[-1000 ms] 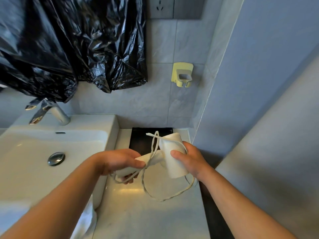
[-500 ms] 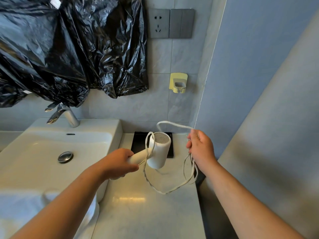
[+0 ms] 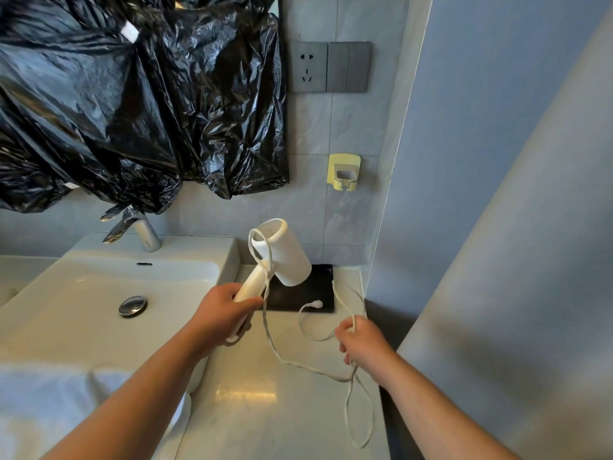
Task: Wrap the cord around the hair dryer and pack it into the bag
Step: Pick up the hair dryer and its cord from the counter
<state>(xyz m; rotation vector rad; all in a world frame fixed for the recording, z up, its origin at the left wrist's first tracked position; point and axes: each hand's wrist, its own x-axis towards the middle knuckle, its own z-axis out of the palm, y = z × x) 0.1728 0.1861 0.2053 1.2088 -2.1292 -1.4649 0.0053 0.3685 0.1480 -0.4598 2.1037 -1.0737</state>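
Observation:
My left hand (image 3: 222, 310) grips the handle of a white hair dryer (image 3: 282, 252), held up over the counter with its barrel pointing up and left. One turn of the white cord (image 3: 292, 361) loops over the barrel. From there it hangs down and runs to my right hand (image 3: 360, 338), which is closed on it lower right. Loose loops dangle below that hand. The plug end (image 3: 315, 304) lies over a black tray (image 3: 300, 293). No bag for packing is recognisable; black plastic (image 3: 132, 94) covers the mirror.
A white sink (image 3: 99, 293) with a chrome tap (image 3: 136, 227) sits at the left. A pale stone counter (image 3: 265, 410) lies under my hands. A yellow wall holder (image 3: 344, 172) and a socket plate (image 3: 308, 66) are on the tiled wall. A blue wall closes the right side.
My left hand has raised the dryer and turned its barrel upward. My right hand dropped from beside the dryer to lower right, pulling cord out into longer loops.

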